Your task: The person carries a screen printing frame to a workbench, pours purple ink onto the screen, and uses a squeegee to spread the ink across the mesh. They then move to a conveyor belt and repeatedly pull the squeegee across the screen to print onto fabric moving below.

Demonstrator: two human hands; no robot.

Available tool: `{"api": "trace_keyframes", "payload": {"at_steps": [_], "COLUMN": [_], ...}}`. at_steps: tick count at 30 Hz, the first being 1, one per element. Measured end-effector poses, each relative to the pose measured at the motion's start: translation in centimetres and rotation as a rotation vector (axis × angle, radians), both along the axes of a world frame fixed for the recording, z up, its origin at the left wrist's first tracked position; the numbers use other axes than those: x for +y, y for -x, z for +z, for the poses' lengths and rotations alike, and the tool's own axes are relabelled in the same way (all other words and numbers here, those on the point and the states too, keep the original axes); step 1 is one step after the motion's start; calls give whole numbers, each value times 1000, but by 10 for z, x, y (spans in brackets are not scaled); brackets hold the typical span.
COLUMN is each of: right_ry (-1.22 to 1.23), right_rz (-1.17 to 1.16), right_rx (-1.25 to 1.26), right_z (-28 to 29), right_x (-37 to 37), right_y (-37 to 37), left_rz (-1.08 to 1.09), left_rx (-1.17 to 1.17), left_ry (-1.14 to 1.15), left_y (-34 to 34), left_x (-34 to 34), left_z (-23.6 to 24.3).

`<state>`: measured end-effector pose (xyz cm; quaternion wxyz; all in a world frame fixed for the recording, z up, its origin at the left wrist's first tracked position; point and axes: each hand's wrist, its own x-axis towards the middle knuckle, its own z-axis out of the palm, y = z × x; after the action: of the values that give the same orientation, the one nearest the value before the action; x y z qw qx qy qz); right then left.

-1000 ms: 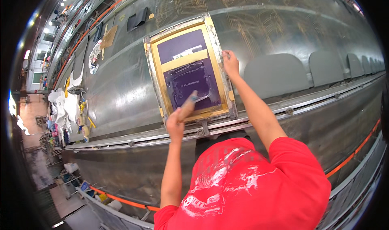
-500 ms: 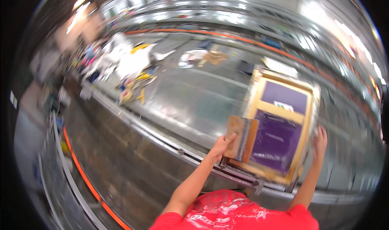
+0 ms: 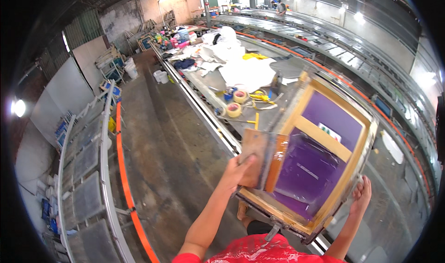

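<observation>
A long, flat, grey-topped table (image 3: 391, 202) stretches beyond and to either side of a large rectangular wooden screen frame (image 3: 342, 185), tan with dark, stained outer edges. The screen frame slants in front of the person's body; two glossy purple panels (image 3: 306, 175) fill it, split by a cream crosswise band (image 3: 323, 138).

Beyond the screen frame's left side, crumpled and flat white sheets (image 3: 248, 73) are heaped on the table.

Over the screen frame's lower left side is a broad squeegee with a worn brown wooden grip and an orange, shiny blade (image 3: 277, 163). The left hand (image 3: 236, 174) has it pinched, thumb flat on the wooden face; the other fingers are hidden behind. Whether the squeegee rests on the screen frame cannot be told.

At the screen frame's right edge is the right hand (image 3: 362, 193), its fingers bent inward. Whether they close on that edge cannot be made out.

Left of the screen frame lie two cream rolls of tape (image 3: 233, 109) and, just beside them, a slim yellow T-shaped tool (image 3: 256, 120). A small metal clamp (image 3: 273, 231) juts from the screen frame's near edge.
</observation>
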<state>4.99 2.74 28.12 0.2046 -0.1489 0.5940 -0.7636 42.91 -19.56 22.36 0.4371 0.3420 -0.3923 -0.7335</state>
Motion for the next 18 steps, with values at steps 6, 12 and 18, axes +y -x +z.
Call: {"api": "trace_keyframes", "payload": {"at_steps": [6,12,18], "right_ry": [37,5,-16], "right_rz": [412,943,1462], "right_rx": [77,150,135], "right_z": [-71,-138,-173], "right_x": [-306,-515,-638], "right_y": [-161,-404,-583], "left_rz": [563,938,1195], "left_rx": [-252,-327,-206], "left_ry": [16,-150,-265], "left_y": [-222,-392,-461], "left_x": [-110,-113,-137], "left_z": [-35,-71,-122]}}
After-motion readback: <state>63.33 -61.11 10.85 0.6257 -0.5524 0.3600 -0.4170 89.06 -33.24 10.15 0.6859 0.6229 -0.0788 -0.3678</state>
